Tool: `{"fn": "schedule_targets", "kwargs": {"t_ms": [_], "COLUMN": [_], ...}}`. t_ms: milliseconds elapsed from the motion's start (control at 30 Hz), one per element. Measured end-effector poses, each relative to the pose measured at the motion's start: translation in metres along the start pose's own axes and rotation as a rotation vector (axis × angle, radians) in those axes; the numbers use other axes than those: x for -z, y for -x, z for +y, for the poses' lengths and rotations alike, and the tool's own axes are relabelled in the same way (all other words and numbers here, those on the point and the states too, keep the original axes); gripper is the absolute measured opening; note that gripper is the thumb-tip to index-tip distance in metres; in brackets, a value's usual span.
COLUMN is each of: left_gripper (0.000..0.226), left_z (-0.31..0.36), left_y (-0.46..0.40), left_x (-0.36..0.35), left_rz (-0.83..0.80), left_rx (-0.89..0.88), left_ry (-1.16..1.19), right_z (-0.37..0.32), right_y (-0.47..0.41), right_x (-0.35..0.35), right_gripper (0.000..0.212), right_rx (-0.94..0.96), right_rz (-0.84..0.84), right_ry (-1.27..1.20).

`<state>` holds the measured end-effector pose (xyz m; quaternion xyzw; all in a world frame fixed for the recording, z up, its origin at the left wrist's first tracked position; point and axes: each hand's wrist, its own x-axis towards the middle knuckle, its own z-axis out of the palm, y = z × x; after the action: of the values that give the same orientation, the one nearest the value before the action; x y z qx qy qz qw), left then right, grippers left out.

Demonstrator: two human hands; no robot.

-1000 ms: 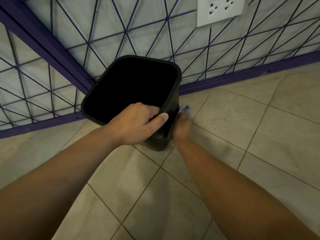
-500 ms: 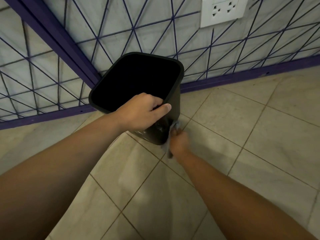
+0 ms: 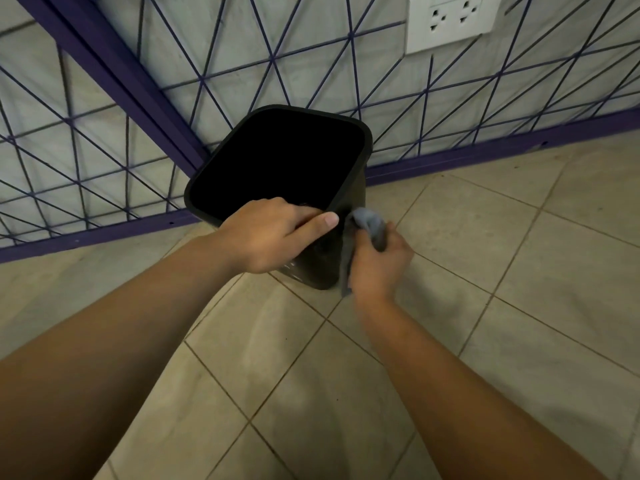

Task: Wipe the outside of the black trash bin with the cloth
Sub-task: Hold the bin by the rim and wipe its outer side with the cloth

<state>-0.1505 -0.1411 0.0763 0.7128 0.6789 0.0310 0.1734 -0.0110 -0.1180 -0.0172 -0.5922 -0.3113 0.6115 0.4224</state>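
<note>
- Since half a second ago, when it was low by the foot of the bin, the right hand [image 3: 379, 263] has climbed the bin's near corner and now sits just under the rim, at about 3 o'clock from the left hand [image 3: 273, 233].
- Bunched in the right fist is the grey cloth [image 3: 372, 225]; its upper fold presses against the bin wall near the rim, and a loose tail hangs down between palm and bin towards the floor.
- Closed over the near rim, the left hand has its fingers inside the opening and its thumb lying along the outside edge, pointing at 3 o'clock; that grip looks the same as a second ago.
- Standing on the tiled floor [image 3: 485, 271], the black trash bin [image 3: 358, 178] sits at 12 o'clock from the person, tipped towards them, with the patterned wall [image 3: 311, 64] close behind it; a white socket [image 3: 450, 19] is at 1 o'clock, high on the wall.
- One second ago the cloth was high on this same corner, then low, now high again, which I read as up-and-down strokes over one strip.
- My judgement is that the near right corner is being covered well, while the far sides facing the wall remain hidden and probably unwiped, so the bin will likely need turning.
</note>
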Motion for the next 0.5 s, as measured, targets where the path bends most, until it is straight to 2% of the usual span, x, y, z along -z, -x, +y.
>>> {"fn": "schedule_targets", "kwargs": {"t_ms": [67, 133, 200, 367, 500], "left_gripper": [0.052, 0.05, 0.052, 0.058, 0.053], "left_z": [0.0, -0.003, -0.005, -0.005, -0.006], "left_y": [-0.001, -0.004, -0.006, -0.009, -0.01], "left_x": [-0.003, -0.003, -0.004, -0.007, -0.009], "left_rz": [0.057, 0.069, 0.058, 0.09, 0.1], "left_rx": [-0.032, -0.034, -0.033, -0.031, -0.051], "left_ry": [0.0, 0.044, 0.074, 0.11, 0.1], "right_z": [-0.002, -0.001, 0.002, 0.021, 0.037], "right_y": [0.015, 0.025, 0.032, 0.041, 0.048], "right_x": [-0.005, -0.01, -0.013, -0.031, -0.057], "right_gripper": [0.038, 0.035, 0.041, 0.049, 0.05], "right_rx": [0.007, -0.012, 0.037, 0.285, 0.38], "right_rz": [-0.077, -0.1, -0.106, -0.136, 0.046], "right_ry": [-0.213, -0.347, -0.287, 0.052, 0.055]}}
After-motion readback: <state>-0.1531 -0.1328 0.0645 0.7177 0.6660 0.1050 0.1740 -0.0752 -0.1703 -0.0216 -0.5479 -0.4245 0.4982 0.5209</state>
